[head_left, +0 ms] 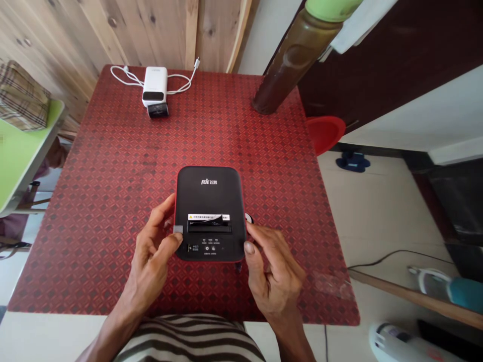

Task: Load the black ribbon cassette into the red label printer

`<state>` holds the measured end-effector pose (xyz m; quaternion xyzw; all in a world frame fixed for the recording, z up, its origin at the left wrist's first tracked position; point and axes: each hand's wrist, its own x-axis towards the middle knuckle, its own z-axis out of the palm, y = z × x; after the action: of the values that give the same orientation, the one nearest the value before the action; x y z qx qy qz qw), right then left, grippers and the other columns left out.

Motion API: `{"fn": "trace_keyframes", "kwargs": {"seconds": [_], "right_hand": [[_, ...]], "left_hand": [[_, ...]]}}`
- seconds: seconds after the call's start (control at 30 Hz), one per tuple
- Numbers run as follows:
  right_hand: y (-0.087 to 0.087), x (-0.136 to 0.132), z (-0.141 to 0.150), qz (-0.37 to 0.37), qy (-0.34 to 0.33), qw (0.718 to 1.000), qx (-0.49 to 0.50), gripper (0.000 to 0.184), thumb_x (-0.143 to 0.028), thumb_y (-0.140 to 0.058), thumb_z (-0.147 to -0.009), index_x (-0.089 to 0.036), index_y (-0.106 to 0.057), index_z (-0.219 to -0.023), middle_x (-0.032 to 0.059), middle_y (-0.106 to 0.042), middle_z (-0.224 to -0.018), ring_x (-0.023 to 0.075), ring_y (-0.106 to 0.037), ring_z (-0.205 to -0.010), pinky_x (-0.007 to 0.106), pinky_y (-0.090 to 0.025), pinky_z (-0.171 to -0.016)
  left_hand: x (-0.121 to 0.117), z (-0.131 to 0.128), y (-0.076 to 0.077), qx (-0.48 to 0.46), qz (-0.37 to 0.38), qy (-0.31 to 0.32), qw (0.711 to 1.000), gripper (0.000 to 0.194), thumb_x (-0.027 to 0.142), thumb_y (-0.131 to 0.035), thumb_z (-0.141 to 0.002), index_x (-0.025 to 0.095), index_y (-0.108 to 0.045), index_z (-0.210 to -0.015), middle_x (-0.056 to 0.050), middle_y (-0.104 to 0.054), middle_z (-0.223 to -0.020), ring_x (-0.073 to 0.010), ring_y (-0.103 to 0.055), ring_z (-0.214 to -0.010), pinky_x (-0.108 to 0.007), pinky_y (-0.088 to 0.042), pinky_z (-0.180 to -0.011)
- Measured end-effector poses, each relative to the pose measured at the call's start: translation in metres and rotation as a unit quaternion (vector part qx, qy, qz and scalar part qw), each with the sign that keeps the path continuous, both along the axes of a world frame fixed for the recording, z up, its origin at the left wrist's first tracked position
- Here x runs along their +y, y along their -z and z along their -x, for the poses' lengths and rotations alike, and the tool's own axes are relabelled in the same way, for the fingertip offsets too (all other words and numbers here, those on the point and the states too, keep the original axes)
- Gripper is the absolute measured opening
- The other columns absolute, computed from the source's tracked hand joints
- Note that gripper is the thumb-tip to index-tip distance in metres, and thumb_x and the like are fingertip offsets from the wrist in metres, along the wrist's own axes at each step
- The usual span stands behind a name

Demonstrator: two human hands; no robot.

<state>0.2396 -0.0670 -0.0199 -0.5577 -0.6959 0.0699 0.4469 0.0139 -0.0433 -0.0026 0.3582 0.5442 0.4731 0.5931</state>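
Note:
In front of me is a black receipt printer [211, 198] with red sides, a white logo, a paper slot and small buttons near its front edge. A white warning strip [199, 217] by the slot is partly peeled or torn. My left hand [153, 246] grips the left side, its thumb on a grey patch [178, 229] at the corner. On the opposite edge, my right hand [273, 264] has its thumb and forefinger against the casing. A round white-and-black part [248, 218] shows just beyond the right side. Whether the printer rests on the table or is raised, I cannot tell.
The red patterned table [132, 151] bears a white device [155, 83] with a white cable and a small black part at the back. A tall brown bottle [294, 55] with a green lid stands back right. Beyond the right edge are a red stool [324, 133] and blue slippers [353, 162].

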Motion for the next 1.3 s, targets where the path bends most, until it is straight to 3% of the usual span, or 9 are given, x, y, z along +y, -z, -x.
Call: {"fn": "trace_keyframes", "kwargs": {"seconds": [0.5, 0.7, 0.8, 0.93, 1.03, 1.13, 1.3], "right_hand": [[0.001, -0.001, 0.0, 0.002, -0.011, 1.0, 0.0, 0.037, -0.007, -0.065, -0.111, -0.02, -0.077, -0.143, 0.0126, -0.088, -0.117, 0.0238, -0.083, -0.097, 0.04, -0.069, -0.088], [-0.033, 0.017, -0.011, -0.02, -0.027, 0.999, -0.039, 0.038, -0.004, -0.072, -0.108, -0.026, -0.079, -0.138, 0.007, -0.089, -0.114, 0.0233, -0.084, -0.1, 0.039, -0.068, -0.093], [-0.048, 0.043, -0.008, -0.019, -0.095, 0.991, -0.09, 0.033, -0.003, -0.071, -0.11, -0.024, -0.08, -0.132, 0.0057, -0.089, -0.112, 0.0225, -0.083, -0.099, 0.039, -0.069, -0.094], [-0.05, 0.083, 0.005, 0.034, -0.196, 0.962, -0.189, 0.023, -0.008, -0.068, -0.113, -0.018, -0.082, -0.129, 0.0114, -0.09, -0.125, 0.0277, -0.084, -0.112, 0.046, -0.07, -0.101], [-0.052, 0.103, 0.018, 0.123, -0.225, 0.928, -0.271, 0.016, -0.012, -0.075, -0.111, -0.017, -0.083, -0.124, 0.0137, -0.089, -0.13, 0.0318, -0.084, -0.119, 0.05, -0.067, -0.107], [-0.058, 0.114, 0.031, 0.208, -0.234, 0.888, -0.338, 0.011, -0.015, -0.079, -0.109, -0.017, -0.083, -0.119, 0.0136, -0.089, -0.125, 0.0345, -0.082, -0.122, 0.051, -0.062, -0.112], [-0.061, 0.126, 0.042, 0.293, -0.239, 0.847, -0.374, 0.014, -0.013, -0.076, -0.11, -0.017, -0.081, -0.122, 0.0124, -0.087, -0.124, 0.0313, -0.083, -0.114, 0.042, -0.06, -0.097]], "left_hand": [[0.004, -0.003, 0.006, -0.031, -0.009, -0.005, 0.999, 0.065, 0.033, -0.078, -0.099, 0.03, -0.068, -0.163, -0.01, -0.071, -0.169, -0.0398, -0.066, -0.157, -0.055, -0.06, -0.122], [0.002, 0.006, 0.008, -0.037, -0.014, 0.025, 0.999, 0.063, 0.037, -0.08, -0.1, 0.034, -0.068, -0.163, -0.008, -0.069, -0.17, -0.0391, -0.062, -0.16, -0.054, -0.056, -0.125], [0.006, 0.013, 0.014, -0.044, -0.024, 0.03, 0.998, 0.057, 0.042, -0.08, -0.104, 0.035, -0.071, -0.16, -0.006, -0.07, -0.169, -0.037, -0.063, -0.158, -0.053, -0.052, -0.128], [0.015, 0.019, 0.029, -0.047, -0.043, -0.021, 0.998, 0.045, 0.051, -0.081, -0.105, 0.032, -0.08, -0.146, -0.008, -0.078, -0.157, -0.0361, -0.069, -0.149, -0.055, -0.048, -0.13], [0.02, 0.02, 0.039, -0.051, -0.043, -0.061, 0.996, 0.043, 0.055, -0.083, -0.104, 0.029, -0.083, -0.138, -0.01, -0.081, -0.148, -0.0375, -0.073, -0.144, -0.056, -0.05, -0.127], [0.02, 0.02, 0.044, -0.05, -0.046, -0.062, 0.996, 0.041, 0.056, -0.081, -0.106, 0.03, -0.083, -0.138, -0.01, -0.082, -0.146, -0.0361, -0.073, -0.142, -0.055, -0.05, -0.126], [0.019, 0.022, 0.045, -0.042, -0.042, -0.045, 0.997, 0.039, 0.057, -0.078, -0.109, 0.033, -0.084, -0.139, -0.008, -0.082, -0.148, -0.0355, -0.073, -0.144, -0.055, -0.049, -0.129]]}}
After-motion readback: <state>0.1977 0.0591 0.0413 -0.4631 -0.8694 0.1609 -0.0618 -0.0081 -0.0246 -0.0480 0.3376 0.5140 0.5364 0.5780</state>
